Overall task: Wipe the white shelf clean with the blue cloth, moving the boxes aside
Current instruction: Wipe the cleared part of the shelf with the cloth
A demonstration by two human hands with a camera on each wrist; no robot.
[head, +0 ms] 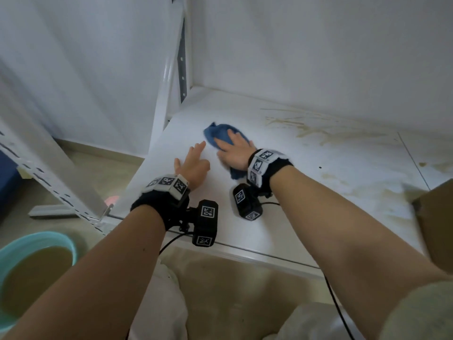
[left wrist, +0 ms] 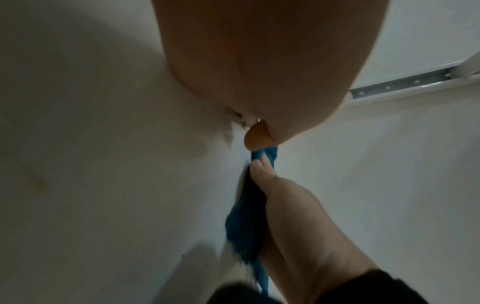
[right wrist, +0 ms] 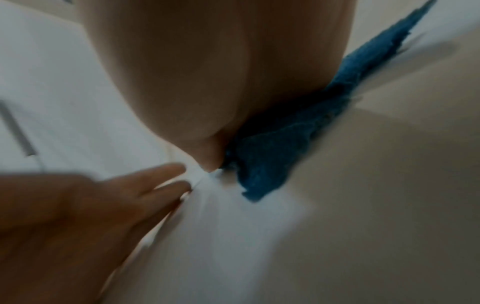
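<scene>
White walls close in round the white shelf [head: 282, 182], and its left end looks clean while brownish streaks [head: 318, 128] and blotches spread across the back and right. Down on the floor to the left sits a teal basin [head: 66, 244] of murky water.

Right hand [head: 235, 153] is flat on the blue cloth [head: 220, 134], fingers straight and spread, pressing it onto the board near the left rear. Left hand [head: 193, 163] rests just beside it on bare shelf, fingers straight and close together, holding nothing; it is near the cloth but not on it.

Wiping is the job in hand, and the way to do it well, I'd say, is to keep the palm weight over the bunched cloth and sweep in overlapping passes toward those streaks on the right, working dirt to the front edge instead of smearing it back over the clean patch. Rinsing in the basin may help little, given how cloudy that water looks.

One cardboard box [head: 434, 222] pokes in at the right edge, cut off by the frame, so how much shelf it covers is unclear; other boxes are not in view. Both wrist views are blurred: the right one shows cloth under the palm, the left one mostly palm, and the stains beneath the cloth cannot be seen.
</scene>
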